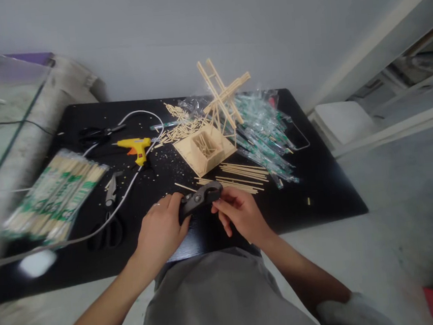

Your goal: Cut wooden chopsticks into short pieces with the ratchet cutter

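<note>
My left hand [161, 229] is closed around the handles of dark grey pruning shears [199, 199], their rounded jaws pointing right. At the jaws, my right hand [242, 213] has thumb and forefinger pinched together; whatever lies between them is too small to make out. Just beyond the shears, several thin wooden sticks [243, 178] lie side by side on the black table [289, 206]. Behind them stands a windmill-like model [215, 147] built of sticks, with a square base and crossed blades. Short cut stick pieces [182, 127] are heaped to its left.
A yellow glue gun [136, 145] with a white cord lies left of the model. Packs of wrapped chopsticks [58, 190] sit further left, near a folding knife [112, 190] and black scissors [112, 231]. Green-printed plastic wrappers [261, 127] pile up at the right. A white stool [344, 119] stands beyond.
</note>
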The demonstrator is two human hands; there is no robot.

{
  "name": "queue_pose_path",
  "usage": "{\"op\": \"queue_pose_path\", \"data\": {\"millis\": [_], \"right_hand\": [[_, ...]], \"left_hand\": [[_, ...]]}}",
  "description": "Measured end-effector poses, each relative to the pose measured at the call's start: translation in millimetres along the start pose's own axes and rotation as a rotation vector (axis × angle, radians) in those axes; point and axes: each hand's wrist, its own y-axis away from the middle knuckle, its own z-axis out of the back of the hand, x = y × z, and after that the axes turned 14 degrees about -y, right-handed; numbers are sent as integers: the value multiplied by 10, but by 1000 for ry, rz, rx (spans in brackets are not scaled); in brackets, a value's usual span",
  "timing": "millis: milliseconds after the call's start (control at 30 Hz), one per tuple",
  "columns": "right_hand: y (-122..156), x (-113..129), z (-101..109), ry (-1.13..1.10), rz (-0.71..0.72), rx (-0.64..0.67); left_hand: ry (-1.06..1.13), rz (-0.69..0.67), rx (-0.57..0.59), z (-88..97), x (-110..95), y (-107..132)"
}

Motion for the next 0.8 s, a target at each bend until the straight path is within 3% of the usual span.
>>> {"op": "queue_pose_path", "data": {"millis": [267,800], "right_hand": [[14,2,2,9,-8,-4],[18,11,13,32,-35,-5]], "left_hand": [[29,25,84,-26,15,-23],[18,-13,10,-47,12,-15]]}}
